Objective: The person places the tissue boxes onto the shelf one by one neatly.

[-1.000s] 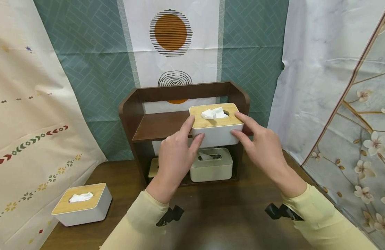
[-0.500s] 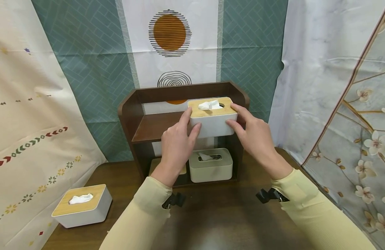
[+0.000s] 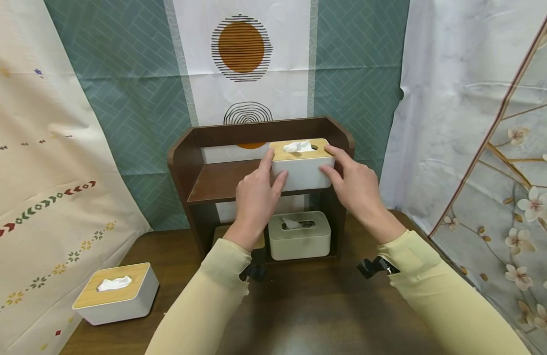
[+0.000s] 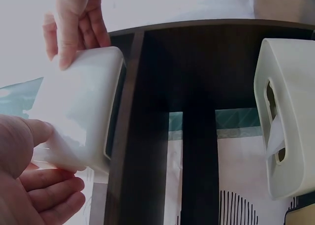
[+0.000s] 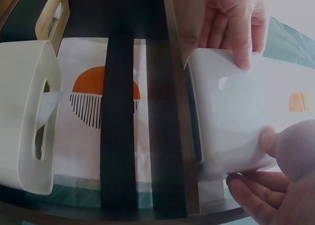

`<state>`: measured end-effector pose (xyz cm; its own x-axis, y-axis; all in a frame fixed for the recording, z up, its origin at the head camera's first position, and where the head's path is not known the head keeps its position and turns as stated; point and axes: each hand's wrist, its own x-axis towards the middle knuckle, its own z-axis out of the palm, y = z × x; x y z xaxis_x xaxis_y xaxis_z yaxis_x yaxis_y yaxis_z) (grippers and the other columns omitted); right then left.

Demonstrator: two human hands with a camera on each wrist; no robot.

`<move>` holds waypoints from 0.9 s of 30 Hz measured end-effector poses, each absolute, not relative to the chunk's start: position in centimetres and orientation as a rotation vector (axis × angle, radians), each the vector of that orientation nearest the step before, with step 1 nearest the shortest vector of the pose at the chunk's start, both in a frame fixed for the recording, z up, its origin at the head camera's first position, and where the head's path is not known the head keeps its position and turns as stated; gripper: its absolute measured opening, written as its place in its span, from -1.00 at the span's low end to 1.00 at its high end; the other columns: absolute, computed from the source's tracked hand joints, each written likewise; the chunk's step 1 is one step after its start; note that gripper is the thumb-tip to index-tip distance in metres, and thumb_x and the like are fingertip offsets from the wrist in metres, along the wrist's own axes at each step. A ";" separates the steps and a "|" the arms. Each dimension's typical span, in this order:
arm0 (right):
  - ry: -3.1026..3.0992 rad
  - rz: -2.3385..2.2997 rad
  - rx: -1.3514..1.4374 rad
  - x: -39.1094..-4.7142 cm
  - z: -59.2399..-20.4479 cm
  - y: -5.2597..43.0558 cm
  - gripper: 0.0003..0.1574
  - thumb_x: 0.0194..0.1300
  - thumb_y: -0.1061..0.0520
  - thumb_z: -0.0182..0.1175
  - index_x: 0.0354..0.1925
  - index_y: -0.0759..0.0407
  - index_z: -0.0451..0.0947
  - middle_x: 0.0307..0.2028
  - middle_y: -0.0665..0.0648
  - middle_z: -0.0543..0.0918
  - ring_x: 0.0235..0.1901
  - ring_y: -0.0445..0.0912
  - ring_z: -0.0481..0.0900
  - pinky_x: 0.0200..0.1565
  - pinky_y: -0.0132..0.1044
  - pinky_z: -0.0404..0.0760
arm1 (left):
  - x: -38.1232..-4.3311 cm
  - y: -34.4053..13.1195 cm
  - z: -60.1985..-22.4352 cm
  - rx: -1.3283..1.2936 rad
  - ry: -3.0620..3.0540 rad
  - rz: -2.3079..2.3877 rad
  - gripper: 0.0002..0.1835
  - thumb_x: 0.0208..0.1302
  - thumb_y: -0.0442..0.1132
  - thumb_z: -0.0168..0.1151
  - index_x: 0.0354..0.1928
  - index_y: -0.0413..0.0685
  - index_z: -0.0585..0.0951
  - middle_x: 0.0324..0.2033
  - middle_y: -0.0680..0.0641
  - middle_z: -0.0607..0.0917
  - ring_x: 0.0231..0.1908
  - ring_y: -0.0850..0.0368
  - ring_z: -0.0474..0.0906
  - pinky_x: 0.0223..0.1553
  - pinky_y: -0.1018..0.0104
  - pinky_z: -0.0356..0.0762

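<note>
Left hand [image 3: 256, 197] and right hand [image 3: 357, 186] pinch white tissue box [image 3: 305, 176], seemingly nearly set on twelve-o'clock upper shelf [image 3: 226, 180]; eight-o'clock box [image 3: 116, 297] unshelved.

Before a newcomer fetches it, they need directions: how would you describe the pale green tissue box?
Find the brown rack on the table. On its lower level, toward the person's right, sits the pale green tissue box, below the white box held by the left hand and right hand. Its top matches its pale green sides, unlike the tan top of the box beside it.
</note>
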<state>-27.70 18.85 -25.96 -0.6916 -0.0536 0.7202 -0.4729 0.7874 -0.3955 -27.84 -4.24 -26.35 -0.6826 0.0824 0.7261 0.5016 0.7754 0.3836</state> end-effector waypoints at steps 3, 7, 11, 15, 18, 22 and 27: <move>-2.257 0.738 0.375 -28.0 -26.0 18.8 -0.34 0.63 0.02 0.34 0.58 0.03 0.50 -0.41 0.27 0.68 -0.41 0.22 0.59 -0.31 0.08 0.48 | -28.3 -4.1 -26.5 -0.429 -2.244 -0.756 -0.31 0.62 -0.01 0.37 0.64 -0.06 0.43 0.10 -0.27 0.83 -0.07 -0.30 0.81 -0.06 -0.22 0.72; -2.259 0.708 0.358 -28.2 -25.9 18.6 -0.34 0.63 0.00 0.35 0.57 0.04 0.51 -0.29 0.33 0.77 -0.35 0.27 0.68 -0.27 0.18 0.57 | -28.8 -3.9 -26.6 -0.426 -2.235 -0.768 -0.30 0.62 -0.01 0.37 0.64 -0.07 0.43 0.11 -0.28 0.82 -0.08 -0.31 0.81 -0.07 -0.22 0.71; -2.248 0.665 0.330 -28.3 -25.9 18.4 -0.33 0.61 -0.02 0.37 0.55 0.05 0.52 -0.20 0.37 0.81 -0.35 0.32 0.71 -0.29 0.23 0.60 | -29.1 -3.8 -26.8 -0.416 -2.246 -0.779 -0.29 0.62 -0.01 0.37 0.65 -0.06 0.41 0.13 -0.29 0.81 -0.08 -0.30 0.82 -0.08 -0.22 0.72; -2.229 0.639 0.290 -28.3 -26.1 18.2 -0.31 0.58 -0.03 0.41 0.54 0.05 0.53 -0.10 0.39 0.83 -0.32 0.37 0.74 -0.30 0.28 0.63 | -29.3 -3.6 -27.0 -0.406 -2.267 -0.782 -0.25 0.60 -0.02 0.40 0.67 -0.05 0.37 0.11 -0.29 0.82 -0.08 -0.29 0.82 -0.09 -0.22 0.71; -2.216 0.624 0.261 -28.2 -26.3 18.1 -0.29 0.56 -0.05 0.43 0.54 0.06 0.53 -0.14 0.40 0.83 -0.34 0.39 0.74 -0.33 0.29 0.63 | -29.4 -3.6 -27.2 -0.403 -2.280 -0.783 -0.20 0.58 -0.02 0.43 0.69 -0.03 0.33 0.12 -0.29 0.81 -0.06 -0.28 0.81 -0.08 -0.23 0.70; -2.198 0.621 0.245 -28.2 -26.4 17.9 -0.26 0.56 -0.04 0.42 0.56 0.08 0.50 -0.12 0.39 0.83 -0.35 0.40 0.74 -0.34 0.29 0.63 | -29.5 -3.6 -27.6 -0.392 -2.292 -0.797 -0.15 0.55 -0.02 0.46 0.71 -0.02 0.29 0.29 -0.20 0.76 0.06 -0.25 0.79 -0.01 -0.22 0.70; -2.190 0.682 0.243 -27.3 -27.3 18.2 -0.17 0.57 0.05 0.43 0.64 0.12 0.38 0.18 0.28 0.80 -0.13 0.30 0.82 -0.20 0.26 0.64 | -29.2 -3.9 -28.2 -0.383 -2.329 -0.784 -0.08 0.51 -0.01 0.50 0.73 -0.07 0.26 0.34 -0.14 0.73 0.20 -0.20 0.73 0.28 -0.16 0.60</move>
<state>-27.31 18.23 -27.32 -0.6529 0.0517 0.7557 -0.3862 0.8356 -0.3908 -29.21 -3.89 -28.23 -0.7506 0.0666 0.6574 0.4506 0.7794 0.4354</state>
